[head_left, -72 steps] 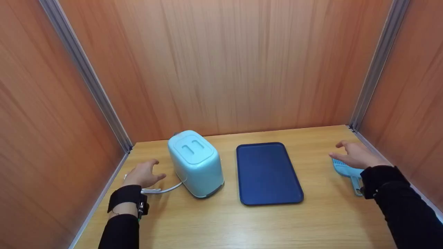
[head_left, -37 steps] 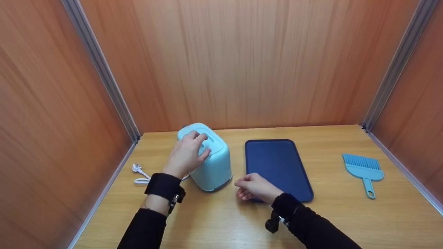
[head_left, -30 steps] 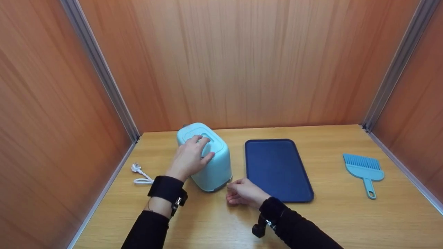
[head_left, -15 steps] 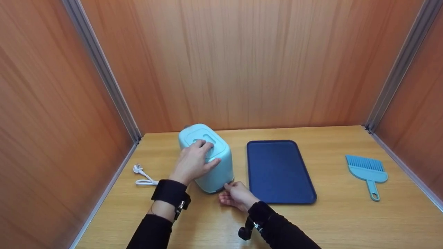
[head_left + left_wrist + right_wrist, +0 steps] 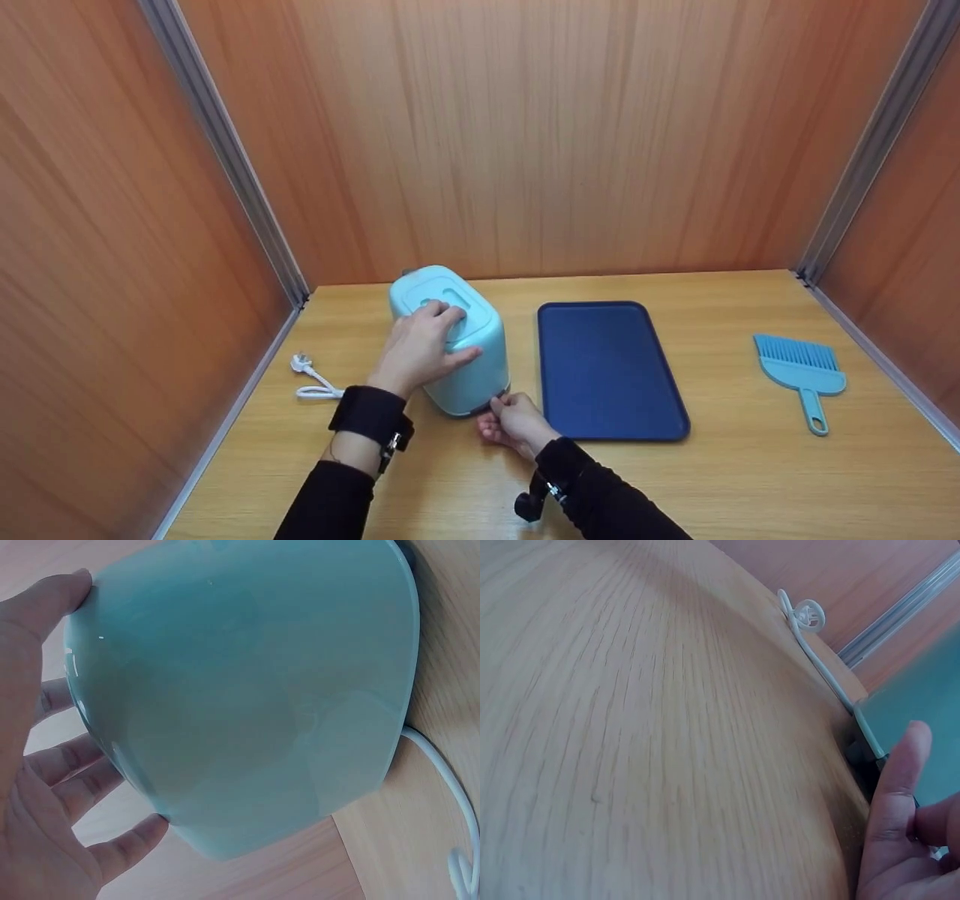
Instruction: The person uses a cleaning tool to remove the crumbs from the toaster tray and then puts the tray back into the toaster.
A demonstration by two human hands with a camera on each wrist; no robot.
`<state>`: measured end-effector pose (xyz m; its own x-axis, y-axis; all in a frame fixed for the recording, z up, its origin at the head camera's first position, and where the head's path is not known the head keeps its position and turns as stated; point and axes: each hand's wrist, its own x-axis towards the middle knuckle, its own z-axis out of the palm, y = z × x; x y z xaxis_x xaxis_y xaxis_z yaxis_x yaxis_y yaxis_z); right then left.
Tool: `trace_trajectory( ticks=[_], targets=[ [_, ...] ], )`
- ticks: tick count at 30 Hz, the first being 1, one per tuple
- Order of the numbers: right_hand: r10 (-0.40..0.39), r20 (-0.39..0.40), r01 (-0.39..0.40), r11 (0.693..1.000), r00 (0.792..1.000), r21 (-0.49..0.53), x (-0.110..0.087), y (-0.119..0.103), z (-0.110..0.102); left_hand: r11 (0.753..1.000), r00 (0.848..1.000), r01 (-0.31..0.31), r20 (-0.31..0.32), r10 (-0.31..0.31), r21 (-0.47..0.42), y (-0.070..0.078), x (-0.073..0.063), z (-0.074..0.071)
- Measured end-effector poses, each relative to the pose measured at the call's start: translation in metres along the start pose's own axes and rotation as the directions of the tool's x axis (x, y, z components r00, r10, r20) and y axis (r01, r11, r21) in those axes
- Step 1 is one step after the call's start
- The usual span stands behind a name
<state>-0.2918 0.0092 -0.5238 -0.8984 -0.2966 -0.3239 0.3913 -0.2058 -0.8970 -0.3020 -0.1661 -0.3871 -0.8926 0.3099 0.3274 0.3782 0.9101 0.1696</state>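
A light-blue toaster with a covered top stands on the wooden table. My left hand rests on its lid, and in the left wrist view the spread fingers touch the top edge. Low at the toaster's near right corner is my right hand. Its thumb and bent finger pinch at the dark strip along the base. The right wrist view shows the thumb against that lower edge, while the other fingertips are mostly hidden there.
Right of the toaster lies a dark blue tray. A light-blue hand brush is farther right. The toaster's white cord and plug lie to its left. Wood-grain walls close the back and both sides.
Both hands have come from the sides to the toaster. The left settled on its lid; the right moved left, past the tray, to the base. In the last half second they hardly move.
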Motion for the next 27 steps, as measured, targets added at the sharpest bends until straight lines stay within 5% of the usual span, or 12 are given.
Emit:
trace_trajectory(
  ticks=[19, 27],
  targets=[
    [0.01, 0.002, -0.01, 0.998, 1.0, -0.059, -0.0004, 0.0008, 0.0011, 1.0, 1.0, -0.011, -0.011, 0.011, 0.003, -0.0003, -0.0014, -0.0017],
    [0.011, 0.0, -0.011, 0.998, 1.0, -0.068, -0.0006, 0.0011, 0.0021, 1.0, 0.999, 0.024, 0.029, -0.024, 0.002, -0.0005, -0.001, -0.0031]
  ],
)
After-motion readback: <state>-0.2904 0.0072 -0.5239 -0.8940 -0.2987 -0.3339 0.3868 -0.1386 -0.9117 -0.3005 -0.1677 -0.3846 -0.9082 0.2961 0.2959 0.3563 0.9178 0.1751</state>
